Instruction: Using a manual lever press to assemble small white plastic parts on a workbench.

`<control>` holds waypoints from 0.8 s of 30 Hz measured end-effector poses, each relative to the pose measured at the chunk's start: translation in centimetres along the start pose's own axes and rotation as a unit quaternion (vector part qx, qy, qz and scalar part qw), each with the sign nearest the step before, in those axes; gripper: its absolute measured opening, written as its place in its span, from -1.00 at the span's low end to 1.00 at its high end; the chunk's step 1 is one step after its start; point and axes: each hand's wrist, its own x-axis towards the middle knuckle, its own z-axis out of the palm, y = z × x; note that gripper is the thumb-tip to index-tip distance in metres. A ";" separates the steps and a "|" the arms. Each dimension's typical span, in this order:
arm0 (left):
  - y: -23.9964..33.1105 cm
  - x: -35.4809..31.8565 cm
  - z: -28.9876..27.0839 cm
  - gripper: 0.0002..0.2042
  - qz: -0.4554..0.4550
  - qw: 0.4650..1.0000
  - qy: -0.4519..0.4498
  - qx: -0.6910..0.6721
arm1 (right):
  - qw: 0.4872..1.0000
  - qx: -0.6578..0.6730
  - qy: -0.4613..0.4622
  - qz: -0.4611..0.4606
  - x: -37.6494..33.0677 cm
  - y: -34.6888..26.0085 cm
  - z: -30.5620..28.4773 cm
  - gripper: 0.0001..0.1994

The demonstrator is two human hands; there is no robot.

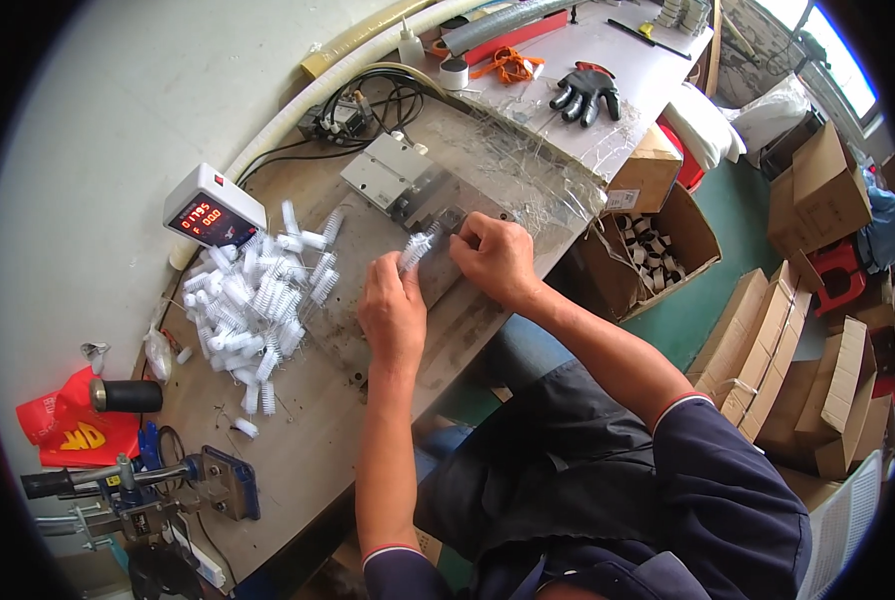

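My left hand (pixel 390 308) grips a small white bristle brush (pixel 418 248) that points up from its fingertips. Close by on the right, my right hand (pixel 496 258) is closed in a pinch beside a small metal fixture (pixel 442 220); what its fingers hold is hidden. The fixture sits at the front of a grey metal block (pixel 388 178) on the bench. To the left of my left hand lies a heap of similar white brushes (pixel 253 305), some with thin wire ends showing.
A white counter box (pixel 213 205) with red digits stands behind the heap. A lever clamp tool (pixel 168 490) occupies the near left. Farther back are a black-palmed glove (pixel 588 93) and orange cord (pixel 509 66). An open carton (pixel 658 255) stands right of the bench.
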 end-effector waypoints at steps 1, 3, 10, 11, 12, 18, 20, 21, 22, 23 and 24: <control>0.1 -0.1 0.1 -0.80 0.011 1.000 0.010 0.008 | 1.000 0.004 -0.003 0.004 0.0 0.1 -0.1 -0.81; 0.1 -0.3 0.0 -0.81 0.008 1.000 0.011 0.014 | 1.000 0.011 -0.006 0.007 0.0 0.2 -0.2 -0.81; 0.0 -1.2 -1.1 -0.82 -0.034 0.999 0.003 -0.015 | 0.998 0.068 -0.008 0.012 -0.2 0.8 -0.3 -0.82; 0.0 -1.4 -1.2 -0.82 -0.035 0.999 0.001 -0.014 | 0.997 0.069 -0.008 0.013 -0.2 1.0 -0.4 -0.82; 0.0 -1.6 -1.3 -0.82 -0.038 0.999 0.007 -0.021 | 0.996 0.089 -0.016 0.017 -0.1 1.3 -0.5 -0.83; -0.7 -1.5 -2.1 -0.81 -0.086 0.991 0.012 -0.105 | 0.985 0.169 -0.026 -0.007 0.1 1.4 -0.5 -0.85; -0.8 -1.4 -2.3 -0.81 -0.103 0.986 -0.005 -0.134 | 0.984 0.176 -0.023 -0.021 0.1 1.4 -0.7 -0.84; -0.7 -1.4 -2.5 -0.81 -0.122 0.980 -0.028 -0.155 | 0.979 0.196 -0.042 -0.023 0.1 1.4 -0.8 -0.83; -0.7 -1.4 -2.7 -0.81 -0.141 0.973 -0.050 -0.174 | 0.974 0.217 -0.062 -0.026 0.1 1.2 -0.9 -0.82; -0.8 -1.4 -2.7 -0.81 -0.142 0.973 -0.051 -0.174 | 0.974 0.217 -0.062 -0.025 0.0 1.0 -1.1 -0.82; -0.8 -1.5 -2.8 -0.82 -0.131 0.975 -0.046 -0.174 | 0.966 0.240 -0.093 -0.014 -0.1 0.8 -1.4 -0.81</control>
